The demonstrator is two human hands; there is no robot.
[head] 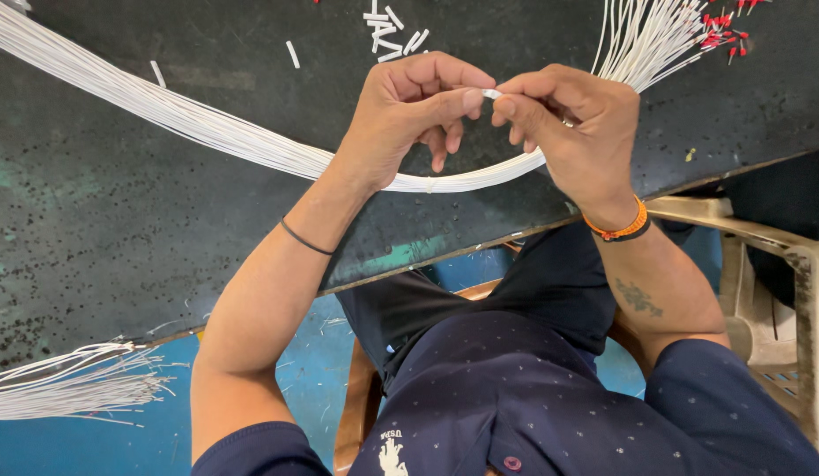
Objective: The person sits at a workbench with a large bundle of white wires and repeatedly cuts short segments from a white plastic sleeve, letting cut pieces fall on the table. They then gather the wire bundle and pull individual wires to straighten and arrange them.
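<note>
Left hand and right hand both pinch shut on a small white sleeve, maybe with a wire inside. Keep fingertips close and steady above the worktop.

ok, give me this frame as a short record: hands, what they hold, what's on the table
left hand: fingers pinch a small white sleeve
right hand: fingers meet the left at the sleeve
wire bundle: white, curves across the table under both hands
table: dark, worn top
loose sleeves: white cut pieces, far side
red-tipped wires: fanned out, far right
second wire bundle: hangs off the near left edge
</note>
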